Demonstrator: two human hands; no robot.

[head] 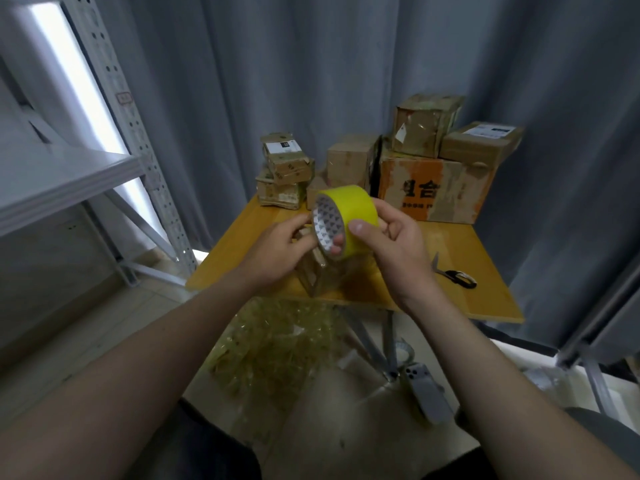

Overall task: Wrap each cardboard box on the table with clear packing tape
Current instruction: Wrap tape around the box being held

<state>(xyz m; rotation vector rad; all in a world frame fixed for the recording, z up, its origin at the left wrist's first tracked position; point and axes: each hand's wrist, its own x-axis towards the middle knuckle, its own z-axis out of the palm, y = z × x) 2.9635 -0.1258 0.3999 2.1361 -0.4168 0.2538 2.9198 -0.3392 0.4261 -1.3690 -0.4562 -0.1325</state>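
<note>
I hold a yellowish roll of packing tape in the air over the near part of the small wooden table. My right hand grips the roll, thumb on its outer face and fingers through the core. My left hand sits at the roll's left rim with fingers curled, pinching at the tape end; a clear strip seems to hang below. Several cardboard boxes stand at the table's far edge: a small stack, a plain box, and a large orange-printed box with two boxes on top.
Black-handled scissors lie on the table to the right. A heap of crumpled used tape lies on the floor below the table's near edge. A phone lies near the table legs. Metal shelving stands at left, grey curtains behind.
</note>
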